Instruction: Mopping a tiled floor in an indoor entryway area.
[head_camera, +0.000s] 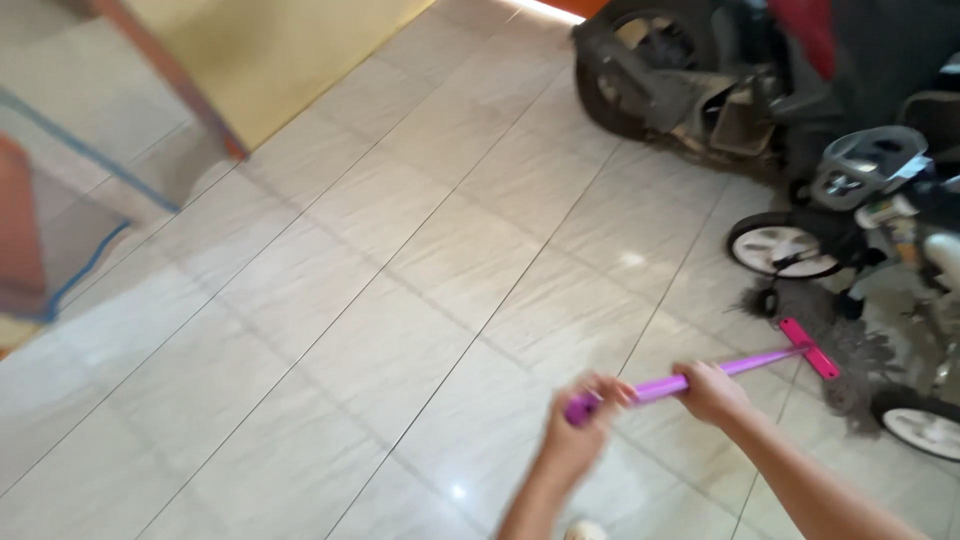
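I am looking down at a floor (400, 260) of pale glossy tiles. Both my hands grip a purple mop handle (700, 375) that runs from near centre out to the right. My left hand (580, 425) is wrapped shut around the near end of the handle, though it is blurred, so the fingers are hard to make out. My right hand (712, 392) is closed around the handle just farther along, close beside the left.

The handle ends in a pink crossbar (810, 348), and under it a dark grey mop head (850, 365) is spread on the tiles at the right.

Just beyond the mop head stands a small tricycle (870, 200) with white wheels, one wheel near the mop on the far side and another on the near right edge. Behind it, at the far right, is a motorbike (690, 80) with a dark tyre. At the far left, a yellow wall (270, 50) with a reddish edge meets the floor, and a blurred orange and blue shape (40, 230) lies at the left edge.
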